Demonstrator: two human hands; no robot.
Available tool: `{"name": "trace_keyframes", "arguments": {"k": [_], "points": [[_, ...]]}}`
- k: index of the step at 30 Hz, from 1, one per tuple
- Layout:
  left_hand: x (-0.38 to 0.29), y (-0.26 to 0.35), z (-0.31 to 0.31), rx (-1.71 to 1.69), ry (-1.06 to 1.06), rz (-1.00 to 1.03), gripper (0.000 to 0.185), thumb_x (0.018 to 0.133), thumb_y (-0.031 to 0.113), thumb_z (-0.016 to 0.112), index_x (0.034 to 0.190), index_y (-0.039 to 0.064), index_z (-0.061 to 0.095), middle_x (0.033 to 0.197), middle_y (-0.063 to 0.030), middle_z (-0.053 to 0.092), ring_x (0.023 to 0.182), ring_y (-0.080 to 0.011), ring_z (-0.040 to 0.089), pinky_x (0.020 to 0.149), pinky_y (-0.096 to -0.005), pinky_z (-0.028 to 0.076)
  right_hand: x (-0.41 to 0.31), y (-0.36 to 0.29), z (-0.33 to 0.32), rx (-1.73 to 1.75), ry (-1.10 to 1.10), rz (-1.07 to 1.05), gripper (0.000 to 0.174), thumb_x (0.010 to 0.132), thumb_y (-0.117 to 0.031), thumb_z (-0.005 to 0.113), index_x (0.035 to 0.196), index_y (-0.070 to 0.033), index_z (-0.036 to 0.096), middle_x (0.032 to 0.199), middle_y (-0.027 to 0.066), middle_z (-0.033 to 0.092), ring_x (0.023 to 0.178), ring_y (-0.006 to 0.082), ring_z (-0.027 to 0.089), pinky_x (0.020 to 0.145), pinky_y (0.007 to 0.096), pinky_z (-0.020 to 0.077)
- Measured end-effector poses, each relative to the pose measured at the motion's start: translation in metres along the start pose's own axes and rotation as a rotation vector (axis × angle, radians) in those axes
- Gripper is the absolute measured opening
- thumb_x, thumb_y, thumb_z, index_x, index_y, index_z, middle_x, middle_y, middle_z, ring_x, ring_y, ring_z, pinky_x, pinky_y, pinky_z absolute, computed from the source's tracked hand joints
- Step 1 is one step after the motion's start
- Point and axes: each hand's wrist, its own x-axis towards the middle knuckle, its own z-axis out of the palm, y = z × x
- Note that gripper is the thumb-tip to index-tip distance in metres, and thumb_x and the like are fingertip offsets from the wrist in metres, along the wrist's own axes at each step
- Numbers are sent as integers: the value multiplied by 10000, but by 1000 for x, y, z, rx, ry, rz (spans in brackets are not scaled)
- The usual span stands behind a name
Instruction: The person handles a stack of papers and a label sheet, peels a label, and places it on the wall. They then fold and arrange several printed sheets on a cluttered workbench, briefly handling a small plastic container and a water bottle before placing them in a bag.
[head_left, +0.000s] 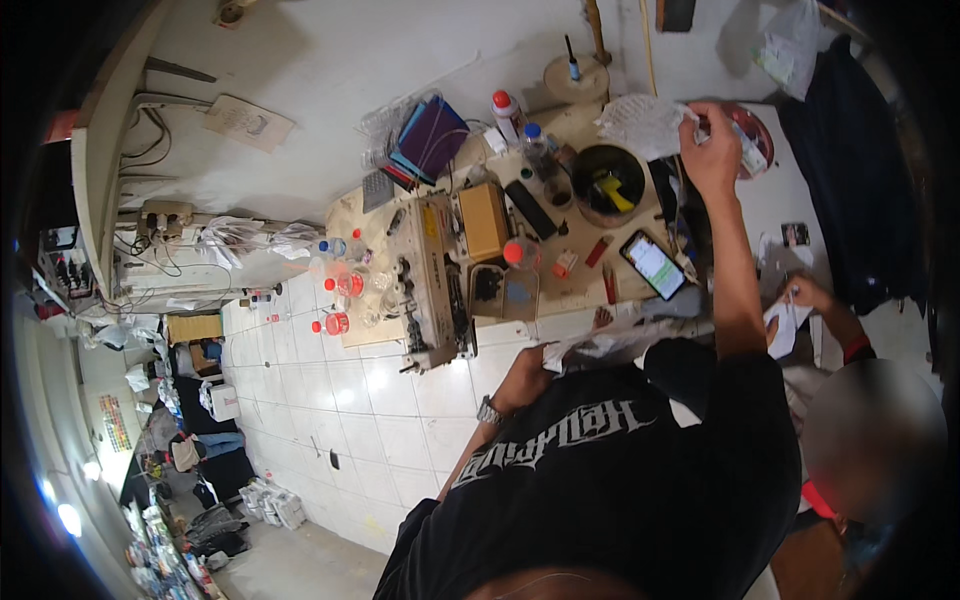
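Note:
My left hand (521, 379), with a metal watch at its wrist, is at the near edge of the work table (360, 330). Its fingers close on crumpled whitish plastic or paper (607, 345) in front of my black shirt. Stretched out over the table's far right side, my right hand (711, 146) pinches a translucent, textured plastic sheet or bag (645, 124). Beneath and beside that sheet stand a dark round pot (607, 180) with a yellow item inside and a reddish bowl (757, 142). A lit phone (652, 264) lies nearer me.
A sewing-type machine (431, 277), bottles (523, 253), a divided tray (504, 292), a spray can (506, 112) and a lighter-like orange item (565, 264) crowd the table. At right, a co-worker's hands (806, 292) hold white paper and a slim tool.

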Motion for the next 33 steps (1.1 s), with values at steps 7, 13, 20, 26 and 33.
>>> {"name": "trace_keyframes", "arguments": {"k": [7,13,20,26,33], "points": [[-33,-9,-8,39,43,72,613,722,-93,680,1326,-6,615,1302,-245,670,1277,-434,600,1057,-437,483,-7,-75,-64,131,151,-114,171,866,-42,709,1037,-45,707,999,87,759,877,231,731,809,329,559],[-79,-35,-30,103,58,92,482,776,-41,660,1256,9,650,1097,-259,716,1056,-457,675,918,-437,543,-31,-174,-131,362,207,-249,152,882,80,652,1027,35,671,1074,122,747,984,187,696,896,315,544],[-143,-64,-55,-17,219,135,277,886,22,620,1156,9,677,971,-273,697,952,-478,671,790,-447,548,-75,-293,-190,426,4,-289,120,934,94,575,1049,66,597,1128,232,691,1052,228,652,990,353,494],[-166,-106,-59,-11,350,240,210,995,99,609,1154,-24,671,923,-268,697,832,-425,689,764,-422,540,-149,-361,-234,431,-240,-101,110,986,-36,591,1056,43,562,1143,236,686,1107,261,652,989,385,487],[-163,-104,-75,46,266,127,208,992,151,619,1052,-41,674,843,-274,672,769,-429,667,700,-428,515,-212,-411,-271,458,-687,67,157,895,-32,585,1041,18,609,1056,227,746,974,244,712,909,350,534]]}}
